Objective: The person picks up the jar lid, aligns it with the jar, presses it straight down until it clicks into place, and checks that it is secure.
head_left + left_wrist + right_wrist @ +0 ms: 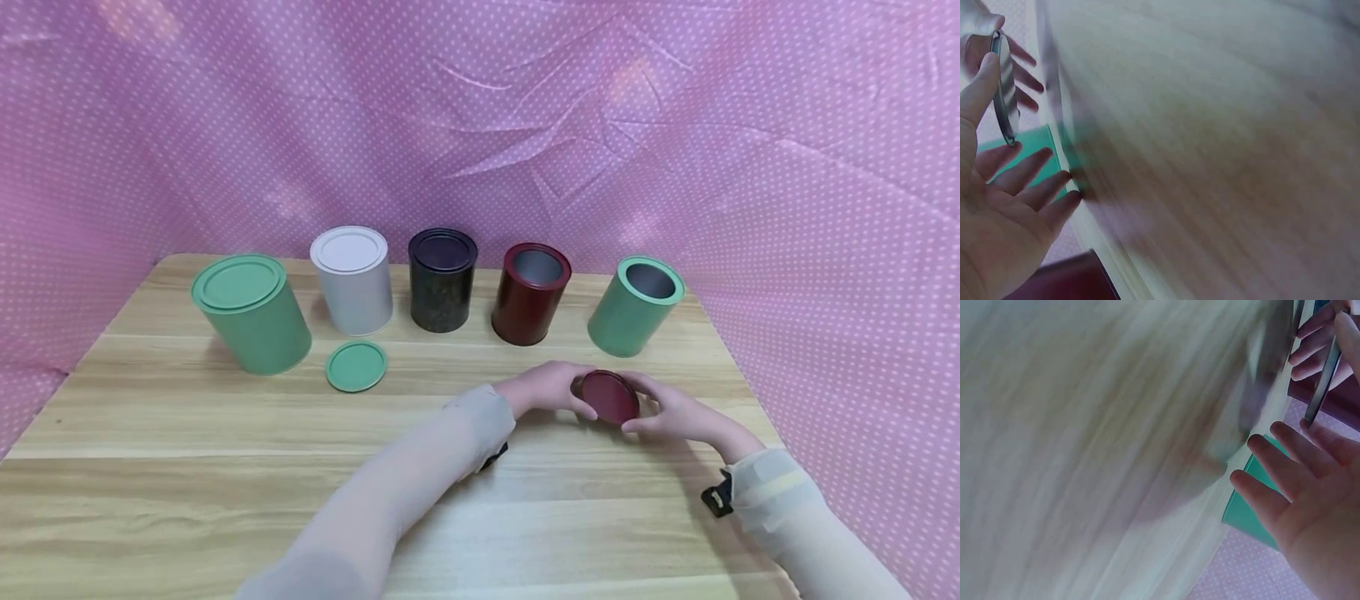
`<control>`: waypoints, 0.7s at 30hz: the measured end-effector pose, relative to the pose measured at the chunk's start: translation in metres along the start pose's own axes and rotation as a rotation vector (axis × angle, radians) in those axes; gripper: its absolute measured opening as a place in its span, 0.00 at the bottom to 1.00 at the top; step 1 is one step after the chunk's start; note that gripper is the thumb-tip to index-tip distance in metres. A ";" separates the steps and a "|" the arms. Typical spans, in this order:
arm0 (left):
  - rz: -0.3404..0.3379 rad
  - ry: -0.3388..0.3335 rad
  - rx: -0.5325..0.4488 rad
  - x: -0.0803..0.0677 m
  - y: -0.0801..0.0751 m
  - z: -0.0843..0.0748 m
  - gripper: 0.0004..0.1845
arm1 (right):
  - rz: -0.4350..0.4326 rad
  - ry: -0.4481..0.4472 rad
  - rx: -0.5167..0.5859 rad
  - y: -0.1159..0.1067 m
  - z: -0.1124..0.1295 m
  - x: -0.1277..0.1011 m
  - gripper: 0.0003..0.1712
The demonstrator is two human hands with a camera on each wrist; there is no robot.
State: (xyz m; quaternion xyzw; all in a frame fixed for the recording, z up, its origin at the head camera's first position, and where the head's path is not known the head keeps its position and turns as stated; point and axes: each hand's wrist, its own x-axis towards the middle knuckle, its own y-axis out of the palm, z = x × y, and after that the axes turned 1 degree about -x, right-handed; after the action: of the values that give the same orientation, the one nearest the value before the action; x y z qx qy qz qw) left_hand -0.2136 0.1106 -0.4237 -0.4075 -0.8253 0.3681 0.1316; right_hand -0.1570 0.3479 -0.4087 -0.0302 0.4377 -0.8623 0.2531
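Between my two hands a dark red round lid is held above the table, its red face tilted toward the head camera. My left hand pinches its left edge with thumb and index finger. At the opposite edge my right hand does the same. Both wrist views show the lid edge-on, as a thin disc, the other fingers spread loosely beside it. Beyond the hands stand a dark red can and a green can, both with round openings on top.
Left of the red can stand a black can, a white can and a larger green can, all lidded. A green lid lies flat on the wooden table. Pink dotted cloth hangs behind and at the sides.
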 end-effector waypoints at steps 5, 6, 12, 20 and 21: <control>-0.004 -0.030 -0.046 -0.002 -0.006 0.003 0.40 | -0.025 -0.015 0.019 -0.002 0.006 0.002 0.48; -0.008 -0.036 -0.053 -0.003 -0.007 0.003 0.41 | -0.028 -0.008 0.030 -0.003 0.007 0.002 0.48; -0.062 -0.043 -0.120 -0.006 -0.012 0.007 0.43 | -0.059 0.010 0.079 -0.006 0.013 0.005 0.48; -0.134 -0.039 -0.181 -0.013 -0.023 0.007 0.42 | -0.084 -0.010 0.168 -0.009 0.018 0.012 0.45; -0.141 -0.039 -0.192 -0.014 -0.024 0.007 0.42 | -0.083 -0.015 0.181 -0.009 0.018 0.012 0.45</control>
State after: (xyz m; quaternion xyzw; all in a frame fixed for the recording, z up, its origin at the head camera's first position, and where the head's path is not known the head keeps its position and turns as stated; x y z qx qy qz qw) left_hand -0.2226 0.0868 -0.4101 -0.3517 -0.8859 0.2851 0.1013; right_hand -0.1664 0.3335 -0.3922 -0.0318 0.3545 -0.9077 0.2223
